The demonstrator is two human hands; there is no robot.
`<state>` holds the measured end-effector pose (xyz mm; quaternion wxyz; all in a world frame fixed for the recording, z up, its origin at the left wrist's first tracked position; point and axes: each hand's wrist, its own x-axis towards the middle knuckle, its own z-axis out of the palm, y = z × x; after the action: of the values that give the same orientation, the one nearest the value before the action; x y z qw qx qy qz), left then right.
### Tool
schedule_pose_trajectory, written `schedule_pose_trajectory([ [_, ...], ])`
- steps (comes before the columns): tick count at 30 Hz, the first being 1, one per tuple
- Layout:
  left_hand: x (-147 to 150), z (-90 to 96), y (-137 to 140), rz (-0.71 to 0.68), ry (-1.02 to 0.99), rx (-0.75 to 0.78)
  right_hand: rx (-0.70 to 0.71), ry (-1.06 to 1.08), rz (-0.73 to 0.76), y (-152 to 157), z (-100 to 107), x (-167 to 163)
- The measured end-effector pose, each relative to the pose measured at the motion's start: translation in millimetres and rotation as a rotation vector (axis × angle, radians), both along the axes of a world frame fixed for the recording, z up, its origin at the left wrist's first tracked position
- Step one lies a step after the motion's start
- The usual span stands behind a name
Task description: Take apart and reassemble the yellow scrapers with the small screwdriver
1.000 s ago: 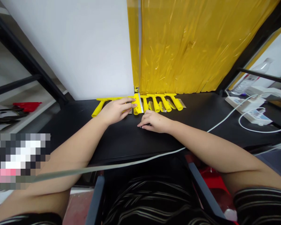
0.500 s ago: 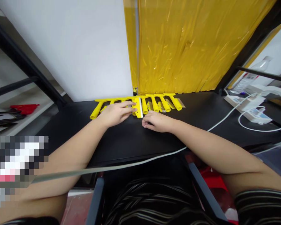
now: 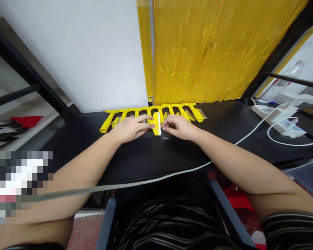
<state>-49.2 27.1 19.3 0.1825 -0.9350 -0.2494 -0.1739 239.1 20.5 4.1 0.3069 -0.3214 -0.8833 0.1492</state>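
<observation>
My left hand (image 3: 131, 129) grips a yellow scraper (image 3: 155, 124) between thumb and fingers. The scraper's pale metal edge faces right, and a small dark hole shows in its yellow part. Just right of that edge, my right hand (image 3: 179, 127) has thumb and fingertips pinched together; what is in the pinch, if anything, is too small to make out. On the black table below the fingertips lie a few tiny bright metal parts (image 3: 166, 138), apparently screws or nuts. Behind both hands stretches a row of yellow scraper handles (image 3: 106, 121), partly covered by the hands.
The black tabletop (image 3: 135, 159) backs onto a white panel (image 3: 106, 62) and a yellow plastic-wrapped surface (image 3: 198, 52). A white cable (image 3: 172, 176) crosses the front edge. Power strips (image 3: 287, 125) and a plastic bottle (image 3: 279, 85) stand at right. Loose metal blades (image 3: 202, 114) lie among the handles.
The scraper in my left hand has come slightly nearer and right. My right hand has lifted away to the upper right, uncovering the tiny metal parts on the table.
</observation>
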Motion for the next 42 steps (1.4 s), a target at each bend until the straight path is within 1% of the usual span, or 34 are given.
schedule_pose_trajectory([
  [3, 4.8, -0.5, -4.8, -0.026, 0.016, 0.022, -0.019, 0.205, -0.071, 4.0, -1.2, 0.8],
  [6, 11.4, 0.2, -11.3, -0.057, 0.027, 0.038, -0.107, 0.309, -0.091, 6.9, -4.6, -1.1],
  [12, 19.9, 1.3, -18.9, -0.122, 0.073, 0.066, -0.239, 0.404, -0.043, 11.4, -9.8, -5.9],
  [17, 20.3, 1.6, -20.4, -0.13, 0.08, 0.073, -0.435, 0.485, 0.004, 11.9, -9.2, -10.0],
  [20, 20.5, 2.2, -21.4, -0.128, 0.071, 0.055, -0.497, 0.573, 0.002, 11.2, -8.2, -12.1],
  [23, 21.4, 2.7, -22.5, -0.126, 0.078, 0.06, -0.567, 0.618, 0.004, 10.8, -8.4, -13.4],
  [26, 22.5, 3.1, -23.6, -0.119, 0.091, 0.087, -0.619, 0.621, -0.002, 10.5, -9.0, -13.8],
  [29, 23.2, 3.3, -25.0, -0.127, 0.092, 0.09, -0.601, 0.602, -0.007, 10.0, -8.6, -13.0],
  [34, 24.6, 5.8, -28.3, -0.155, 0.105, 0.047, -0.627, 0.544, 0.058, 8.9, -3.3, -8.3],
  [39, 25.8, 8.4, -31.2, -0.18, 0.116, 0.016, -0.636, 0.42, 0.131, 12.6, 2.9, -0.7],
  [40, 25.8, 8.3, -31.4, -0.184, 0.111, 0.008, -0.625, 0.384, 0.152, 13.6, 3.7, 1.0],
  [42, 25.7, 7.9, -31.7, -0.186, 0.093, -0.011, -0.549, 0.325, 0.187, 15.1, 4.8, 4.3],
])
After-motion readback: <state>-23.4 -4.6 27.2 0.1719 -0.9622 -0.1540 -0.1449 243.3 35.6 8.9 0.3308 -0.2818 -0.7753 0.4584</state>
